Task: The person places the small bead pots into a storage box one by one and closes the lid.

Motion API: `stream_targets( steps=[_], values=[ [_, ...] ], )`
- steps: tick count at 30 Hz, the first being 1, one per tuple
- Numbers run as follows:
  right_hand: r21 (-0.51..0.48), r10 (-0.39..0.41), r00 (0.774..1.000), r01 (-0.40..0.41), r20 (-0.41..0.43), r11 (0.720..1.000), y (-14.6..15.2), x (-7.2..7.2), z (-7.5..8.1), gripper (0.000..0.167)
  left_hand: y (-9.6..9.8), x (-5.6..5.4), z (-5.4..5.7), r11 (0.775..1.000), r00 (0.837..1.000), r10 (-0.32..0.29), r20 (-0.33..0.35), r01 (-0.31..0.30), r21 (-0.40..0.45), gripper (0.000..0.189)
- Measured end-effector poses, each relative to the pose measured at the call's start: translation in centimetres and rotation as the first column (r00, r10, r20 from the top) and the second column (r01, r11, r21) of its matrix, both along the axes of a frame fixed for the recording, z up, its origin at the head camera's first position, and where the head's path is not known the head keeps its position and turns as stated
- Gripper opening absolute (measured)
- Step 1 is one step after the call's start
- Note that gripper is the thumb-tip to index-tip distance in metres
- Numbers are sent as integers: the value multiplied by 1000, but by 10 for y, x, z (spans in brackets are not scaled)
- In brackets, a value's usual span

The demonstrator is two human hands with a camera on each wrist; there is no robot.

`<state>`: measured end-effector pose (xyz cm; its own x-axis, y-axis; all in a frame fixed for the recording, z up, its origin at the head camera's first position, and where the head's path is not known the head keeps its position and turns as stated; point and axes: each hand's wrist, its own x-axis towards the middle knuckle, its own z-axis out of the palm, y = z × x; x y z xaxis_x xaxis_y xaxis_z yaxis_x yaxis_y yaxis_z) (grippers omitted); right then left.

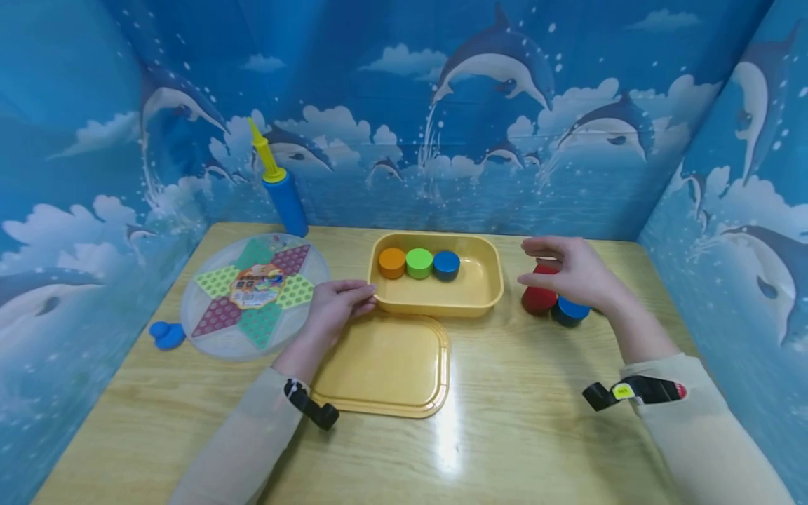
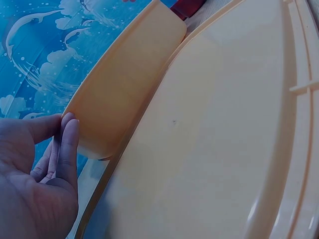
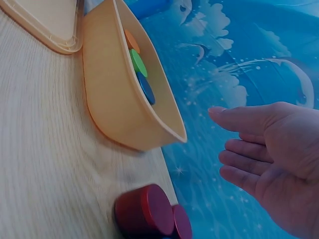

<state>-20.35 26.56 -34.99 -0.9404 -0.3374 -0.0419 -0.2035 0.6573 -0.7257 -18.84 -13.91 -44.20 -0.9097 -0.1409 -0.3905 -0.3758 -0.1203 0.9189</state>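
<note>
My left hand pinches the near-left corner of a yellow plastic box's rim between thumb and fingers. Inside the box an orange cylinder, a green one and a blue one sit in a row toward the left. My right hand hovers over the table right of the box, thumb apart from the fingers, holding nothing. Below it stand a red cylinder and a blue cylinder. Another red cylinder shows partly in the right wrist view.
The box's yellow lid lies in front of it. At left is a round star-patterned game board, with a small blue object beside it. A blue and yellow hand pump stands behind, near the dolphin-print backdrop.
</note>
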Motion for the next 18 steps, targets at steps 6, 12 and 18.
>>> stream_targets(
  steps=[6,12,18],
  values=[
    [29,-38,999,39,-18,999,18,11,-3,69,-1,0,1,1000,1000,2,-2,-2,7,27],
    [40,-61,997,63,-39,997,35,22,-7,67,-1,-1,-1,1000,1000,5,3,-5,12,28],
    [54,-93,995,95,-38,994,50,34,-13,69,-1,0,-1,1000,1000,-2,7,2,12,28]
  ],
)
